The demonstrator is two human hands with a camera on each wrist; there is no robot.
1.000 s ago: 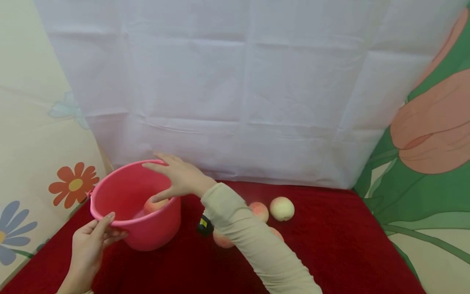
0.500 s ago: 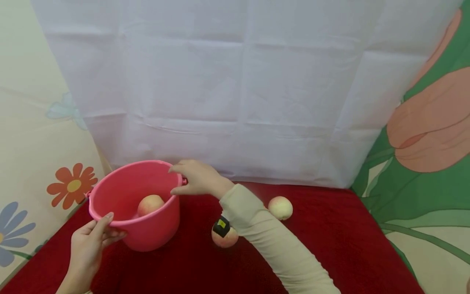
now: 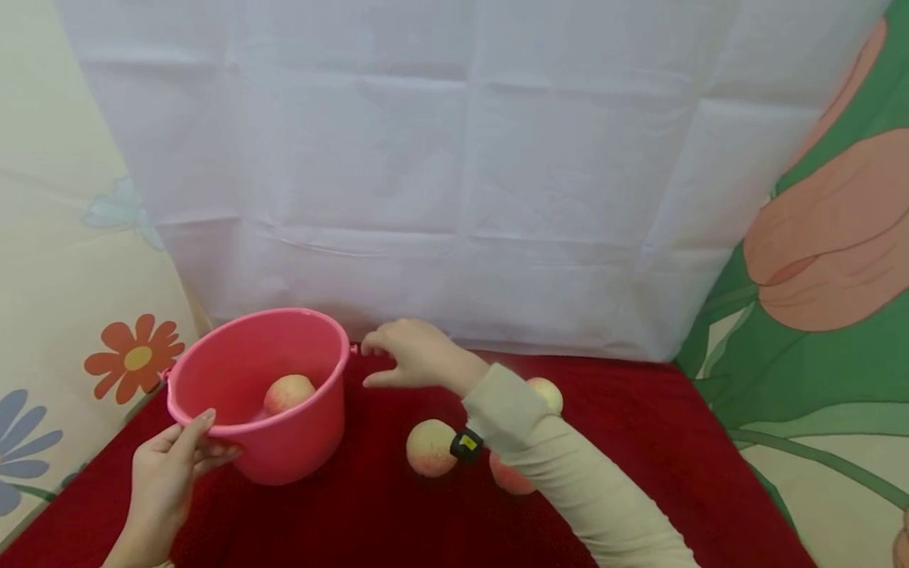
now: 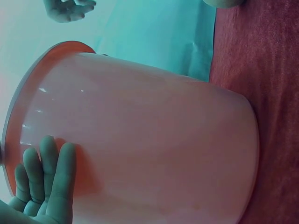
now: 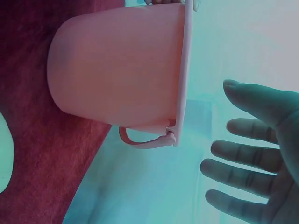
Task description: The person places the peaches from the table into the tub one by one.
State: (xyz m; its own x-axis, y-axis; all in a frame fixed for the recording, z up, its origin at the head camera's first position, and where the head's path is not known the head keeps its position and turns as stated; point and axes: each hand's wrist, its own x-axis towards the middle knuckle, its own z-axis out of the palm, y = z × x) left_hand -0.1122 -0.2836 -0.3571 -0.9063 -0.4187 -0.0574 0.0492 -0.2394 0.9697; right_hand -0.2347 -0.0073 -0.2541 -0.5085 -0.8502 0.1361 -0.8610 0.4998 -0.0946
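A pink bucket (image 3: 298, 442) stands upright on the red cloth at the left, with one peach (image 3: 289, 394) visible inside. My left hand (image 3: 165, 481) grips its near-left rim, thumb over the edge and fingers against the outer wall, as the left wrist view also shows. My right hand (image 3: 419, 355) is just right of the bucket near the handle joint, apart from it, holding nothing; its fingers are spread in the right wrist view. Below that hand lies another peach (image 3: 429, 448). My right sleeve partly covers a redder peach (image 3: 511, 477) and a pale peach (image 3: 547, 394).
Red cloth (image 3: 675, 473) covers the table. A white sheet (image 3: 454, 197) hangs behind it, and flower-printed cloths flank both sides. The bucket's handle (image 5: 147, 141) hangs down on its far side in the right wrist view.
My right hand has moved from over the bucket's mouth to the right, outside the rim. The peach inside now shows uncovered. My left hand keeps its grip on the rim.
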